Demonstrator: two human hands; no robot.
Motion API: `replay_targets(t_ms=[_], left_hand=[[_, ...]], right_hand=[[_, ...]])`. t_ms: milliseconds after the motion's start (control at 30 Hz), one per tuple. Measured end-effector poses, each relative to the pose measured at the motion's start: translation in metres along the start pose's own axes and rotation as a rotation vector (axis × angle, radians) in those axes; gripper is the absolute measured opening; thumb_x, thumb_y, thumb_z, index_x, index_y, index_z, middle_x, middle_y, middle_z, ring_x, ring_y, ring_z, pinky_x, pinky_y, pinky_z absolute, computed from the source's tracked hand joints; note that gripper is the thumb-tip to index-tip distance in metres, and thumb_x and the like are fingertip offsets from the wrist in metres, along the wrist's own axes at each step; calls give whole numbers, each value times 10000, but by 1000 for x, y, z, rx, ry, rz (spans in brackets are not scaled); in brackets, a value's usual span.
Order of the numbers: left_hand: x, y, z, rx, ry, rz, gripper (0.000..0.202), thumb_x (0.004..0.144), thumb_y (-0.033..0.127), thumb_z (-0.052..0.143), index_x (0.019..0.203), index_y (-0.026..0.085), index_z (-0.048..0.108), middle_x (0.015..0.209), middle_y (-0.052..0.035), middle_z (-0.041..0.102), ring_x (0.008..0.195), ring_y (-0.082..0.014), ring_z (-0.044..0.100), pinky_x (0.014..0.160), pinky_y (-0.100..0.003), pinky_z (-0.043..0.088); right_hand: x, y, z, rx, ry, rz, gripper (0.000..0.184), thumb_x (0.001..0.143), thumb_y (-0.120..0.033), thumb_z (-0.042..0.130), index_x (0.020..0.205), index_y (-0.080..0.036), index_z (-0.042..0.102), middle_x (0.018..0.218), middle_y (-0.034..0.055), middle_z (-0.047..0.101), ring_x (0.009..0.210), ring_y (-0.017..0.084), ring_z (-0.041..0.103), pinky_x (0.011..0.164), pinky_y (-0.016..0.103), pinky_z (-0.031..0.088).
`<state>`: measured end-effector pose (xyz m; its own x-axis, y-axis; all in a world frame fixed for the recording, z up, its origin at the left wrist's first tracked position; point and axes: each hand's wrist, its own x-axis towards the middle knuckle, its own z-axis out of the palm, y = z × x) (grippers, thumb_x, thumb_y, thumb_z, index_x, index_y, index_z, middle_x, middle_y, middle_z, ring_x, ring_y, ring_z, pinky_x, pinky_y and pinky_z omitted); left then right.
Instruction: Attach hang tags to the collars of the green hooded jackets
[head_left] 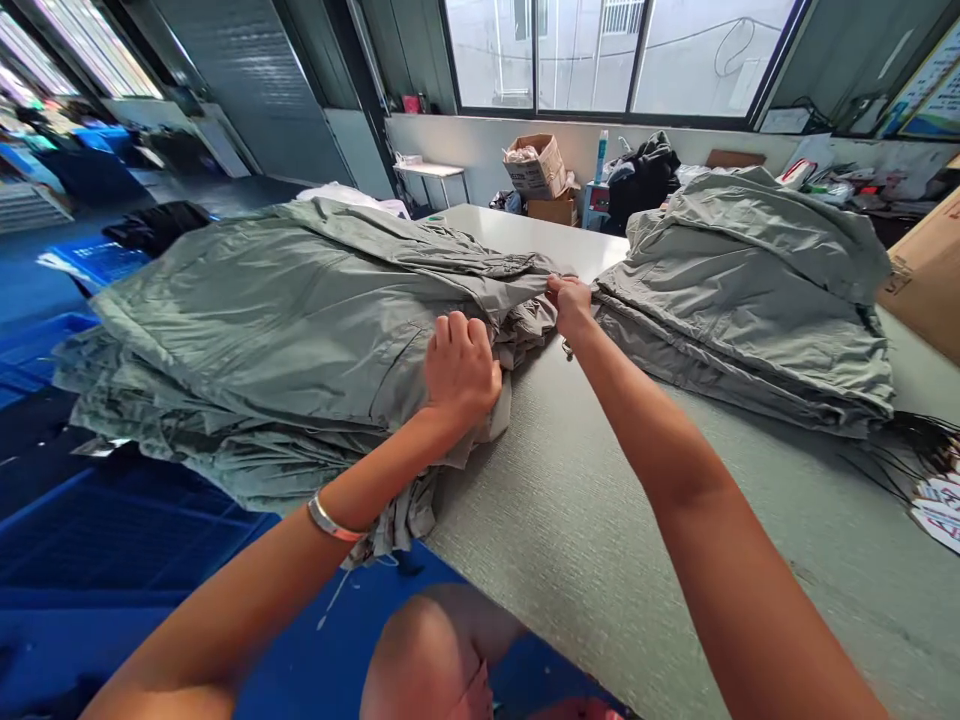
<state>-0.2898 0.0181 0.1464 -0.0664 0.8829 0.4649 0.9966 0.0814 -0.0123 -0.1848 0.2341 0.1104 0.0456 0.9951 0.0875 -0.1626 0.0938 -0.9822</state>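
Note:
A thick stack of grey-green garments [285, 310] lies at the left, overhanging the table's edge. My left hand [461, 370] is closed on the top garment near its right end, the fingers curled into the cloth. Farther out, my right hand [568, 300] pinches a corner of the same garment, and the cloth is stretched taut towards it. Gathered folds bunch up beneath that corner. To the right of my right hand sits a second pile of similar grey-green garments [750, 300], lying flatter on the table [570, 500].
Tags on black cords [937, 500] lie at the right edge, below a cardboard box [926, 270]. Blue crates [135, 540] stand under the left stack. By the window are an open carton [536, 170], a dark cloth heap [645, 180] and a small white table [431, 170].

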Motion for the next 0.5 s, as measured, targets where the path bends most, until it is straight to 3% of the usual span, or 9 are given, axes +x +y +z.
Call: replay_targets(t_ms=[133,267,333,400,500], left_hand=[[-10,-11,-13,52,6,-19,236,839,238,492,1029,104,530,1114,-194,533,1130,-364,470,880,-443,423],[-22,-13,-39,130,-76,68,221,872,236,425,894,104,601,989,-193,584,1016,-345,534,827,-442,433],[-31,3,-56,88,-124,141,257,893,223,379,876,110,609,949,-176,602,975,-318,555,829,-428,437],[-41,31,-75,-18,-167,223,258,895,213,368,882,121,609,929,-149,611,944,-282,567,832,-395,444],[-66,89,-96,-236,-249,382,258,902,224,378,848,139,615,961,-134,607,930,-248,572,850,-369,452]], right_hand=[[-6,-39,-24,280,23,-44,207,788,-121,610,689,-197,445,632,-59,485,634,82,510,662,211,457],[-16,-78,-50,326,42,-95,232,812,-69,573,679,-191,427,655,-65,476,651,68,519,709,211,463],[-21,-96,-71,296,70,-117,239,823,-54,550,679,-192,420,662,-64,474,644,65,515,709,214,468],[-28,-112,-102,223,104,-145,242,833,-48,528,677,-195,415,671,-56,475,644,68,516,705,220,475],[-50,-126,-173,85,169,-192,239,849,-74,503,666,-200,415,688,-37,486,676,85,539,705,241,479]])
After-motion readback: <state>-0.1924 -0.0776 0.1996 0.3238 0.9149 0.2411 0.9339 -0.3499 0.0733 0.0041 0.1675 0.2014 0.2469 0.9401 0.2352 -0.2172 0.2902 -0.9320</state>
